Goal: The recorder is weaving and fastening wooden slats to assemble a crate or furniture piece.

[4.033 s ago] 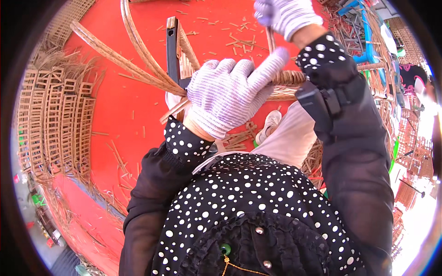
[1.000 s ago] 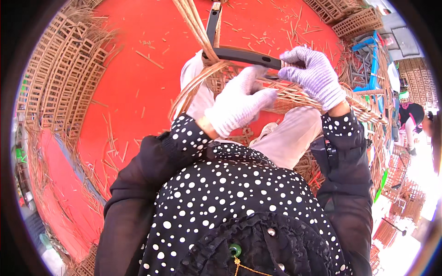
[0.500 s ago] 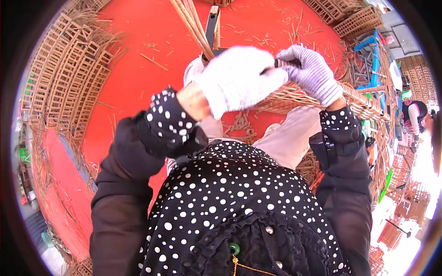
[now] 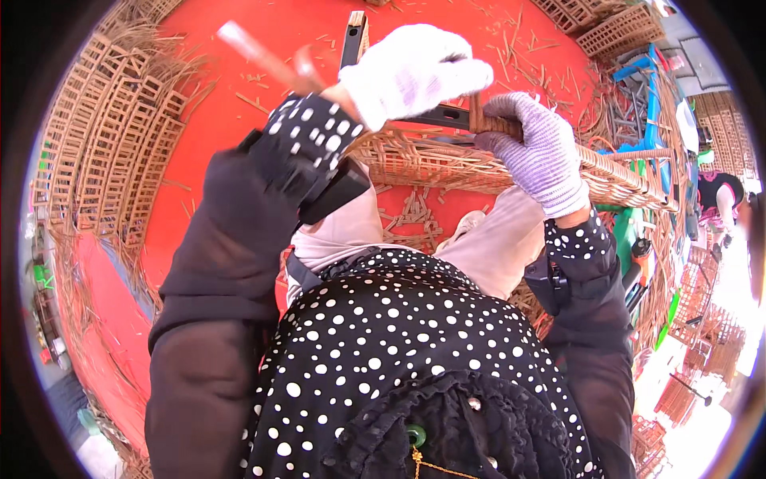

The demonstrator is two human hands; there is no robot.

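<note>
My left hand (image 4: 419, 72), in a white knit glove, is raised above a woven wicker piece (image 4: 447, 164) with its fingers closed on a brown wicker strip (image 4: 475, 104). The strip runs down from the fingertips to a black metal frame bar (image 4: 435, 116). A blurred length of strip (image 4: 267, 60) sticks out on the far side of my left wrist. My right hand (image 4: 538, 152), also gloved, grips the bar where brown strip is wrapped around it; its thumb and fingers hide part of the wrapping. The wicker piece lies across my knees.
Stacked lattice wicker panels (image 4: 112, 136) stand at the left, with more (image 4: 622, 40) at the far right. Cut strip scraps (image 4: 411, 215) litter the red floor (image 4: 207, 160). A blue frame (image 4: 650, 104) stands at the right. Another person (image 4: 720, 199) is farther right.
My left hand has moved up and away from my right, drawing the strip taut. The loose strip length swung left. The bar and its wrapping now show between my hands.
</note>
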